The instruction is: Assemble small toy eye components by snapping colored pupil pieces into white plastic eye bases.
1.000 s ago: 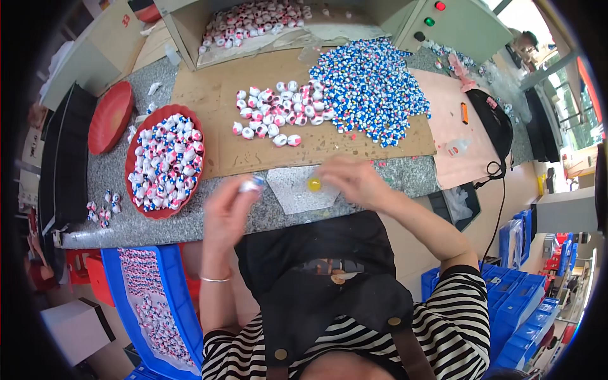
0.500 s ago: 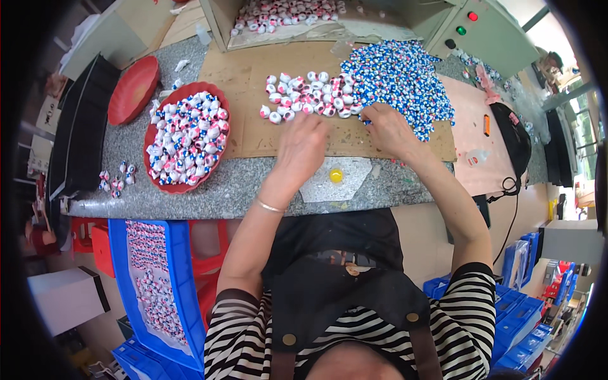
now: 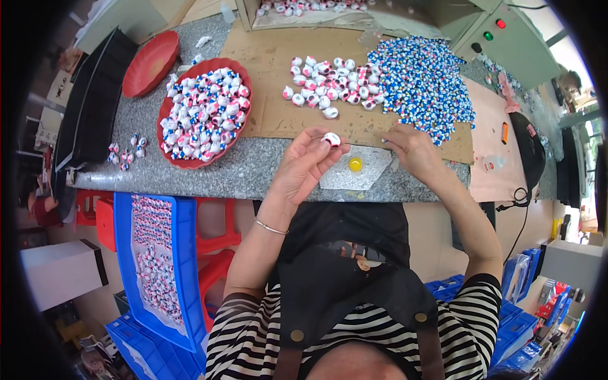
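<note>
My left hand (image 3: 299,166) is closed in a pinch on a small white figure head (image 3: 330,140) with pink and dark markings, held above the front edge of the cardboard. To its right, my right hand (image 3: 415,152) has thumb and fingers pressed together; a tiny piece may show at the fingertips, too small to name. Beyond my hands lies a loose group of similar white heads (image 3: 324,101). It borders a large heap of small blue-and-white pieces (image 3: 421,82). Between my wrists, a yellow round blob (image 3: 355,164) sits on a pale flat sheet (image 3: 342,181).
A red scalloped bowl (image 3: 163,147) full of joined white-and-blue figures stands left, with an empty-looking red dish (image 3: 142,82) behind it. Several figures (image 3: 126,152) lie on the stone counter (image 3: 209,180). Below is a blue crate (image 3: 187,278). A box with buttons (image 3: 516,54) stands back right.
Both hands have come back toward me from the piles. My left hand has turned palm up and now shows a white head in its fingers. The whole view has shifted slightly.
</note>
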A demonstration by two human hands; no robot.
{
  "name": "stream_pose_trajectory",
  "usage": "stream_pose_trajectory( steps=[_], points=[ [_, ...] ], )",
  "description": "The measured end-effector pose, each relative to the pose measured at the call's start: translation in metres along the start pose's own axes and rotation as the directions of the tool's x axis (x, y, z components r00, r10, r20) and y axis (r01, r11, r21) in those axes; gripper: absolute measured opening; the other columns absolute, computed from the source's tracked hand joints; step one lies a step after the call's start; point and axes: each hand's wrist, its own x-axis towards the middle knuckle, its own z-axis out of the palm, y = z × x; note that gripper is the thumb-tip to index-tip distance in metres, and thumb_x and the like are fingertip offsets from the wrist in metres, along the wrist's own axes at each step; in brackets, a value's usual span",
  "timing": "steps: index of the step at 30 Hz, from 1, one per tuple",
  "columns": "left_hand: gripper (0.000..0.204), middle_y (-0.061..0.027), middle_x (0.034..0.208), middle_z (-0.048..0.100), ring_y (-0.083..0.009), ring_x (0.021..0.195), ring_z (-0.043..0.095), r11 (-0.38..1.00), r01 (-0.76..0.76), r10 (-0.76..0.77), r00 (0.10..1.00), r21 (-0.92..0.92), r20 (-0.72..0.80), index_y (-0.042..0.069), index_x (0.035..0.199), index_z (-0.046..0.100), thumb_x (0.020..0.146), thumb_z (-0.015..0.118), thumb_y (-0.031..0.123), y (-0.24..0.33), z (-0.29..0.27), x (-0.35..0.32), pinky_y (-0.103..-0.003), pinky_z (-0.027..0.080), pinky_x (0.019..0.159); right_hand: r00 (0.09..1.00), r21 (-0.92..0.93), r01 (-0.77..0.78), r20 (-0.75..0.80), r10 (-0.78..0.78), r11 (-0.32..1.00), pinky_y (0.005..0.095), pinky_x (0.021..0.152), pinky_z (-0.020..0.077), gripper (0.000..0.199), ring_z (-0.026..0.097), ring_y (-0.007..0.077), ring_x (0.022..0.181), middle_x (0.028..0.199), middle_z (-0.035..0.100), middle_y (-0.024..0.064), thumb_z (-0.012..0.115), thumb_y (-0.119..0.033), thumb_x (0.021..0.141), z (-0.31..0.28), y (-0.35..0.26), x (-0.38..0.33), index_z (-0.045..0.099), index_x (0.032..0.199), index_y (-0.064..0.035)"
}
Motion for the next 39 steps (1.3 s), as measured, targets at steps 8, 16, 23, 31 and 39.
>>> stream_pose_trajectory(
  steps=[8, 16, 23, 31, 39],
  points=[
    [0.026, -0.0157, 0.111, 0.064, -0.0233, 0.102, 0.065, 0.981, 0.052, -0.081, 0.985, -0.188, -0.15, 0.001, 0.12, 0.058, 0.095, 0.058, 0.008, -0.01, -0.007, -0.018, -0.029, 0.053, 0.092, 1.0, -0.018, -0.004, -0.002, 0.004, 1.0, 0.0377, 0.067, 0.0504, 0.02, 0.063, 0.031, 0.08, 0.083, 0.064, 0.0144, 0.069, -0.001, 0.076, 0.005, -0.006, -0.005, 0.069, 0.096, -0.0016],
    [0.028, -0.0139, 0.111, 0.065, -0.0179, 0.101, 0.063, 0.961, -0.106, 0.14, 0.983, 0.257, -0.119, 0.0, 0.12, 0.058, 0.093, 0.058, 0.003, -0.005, -0.012, -0.037, -0.028, 0.052, 0.09, 0.97, -0.005, 0.203, 0.137, -0.2, 0.979, 0.0421, 0.066, 0.0495, 0.015, 0.062, 0.0345, 0.079, 0.083, 0.061, 0.0153, 0.061, -0.001, 0.078, 0.019, -0.052, -0.003, 0.064, 0.092, 0.001],
    [0.034, -0.0085, 0.109, 0.064, -0.0141, 0.099, 0.064, 0.894, -0.174, 0.211, 0.976, 0.413, -0.046, -0.002, 0.119, 0.056, 0.086, 0.063, -0.007, -0.007, -0.019, -0.048, -0.025, 0.051, 0.088, 0.938, -0.057, 0.295, 0.208, -0.277, 0.954, 0.0441, 0.064, 0.0481, 0.013, 0.059, 0.0359, 0.076, 0.077, 0.055, 0.0149, 0.057, 0.0, 0.075, 0.021, -0.053, 0.008, 0.061, 0.087, 0.0015],
    [0.032, -0.0082, 0.106, 0.06, -0.0147, 0.095, 0.065, 0.676, -0.246, 0.34, 0.941, 0.694, 0.003, -0.003, 0.112, 0.06, 0.082, 0.066, -0.008, -0.035, -0.013, -0.033, -0.025, 0.055, 0.082, 0.934, 0.431, -0.355, 0.203, 0.295, 0.829, 0.0301, 0.066, 0.0501, 0.015, 0.062, 0.0156, 0.073, 0.083, 0.067, 0.0097, 0.065, -0.007, 0.087, 0.007, -0.059, -0.002, 0.066, 0.098, 0.0025],
    [0.031, -0.0086, 0.104, 0.062, -0.0142, 0.091, 0.065, 0.812, -0.218, 0.141, 0.973, 0.542, 0.18, -0.003, 0.12, 0.06, 0.089, 0.059, -0.004, -0.034, 0.005, -0.027, -0.024, 0.054, 0.081, 0.899, 0.811, -0.407, 0.276, 0.339, 0.42, 0.0267, 0.064, 0.0506, 0.013, 0.062, 0.0095, 0.071, 0.082, 0.068, 0.0045, 0.066, -0.005, 0.087, 0.007, -0.065, -0.019, 0.069, 0.097, 0.0024]
  ],
)
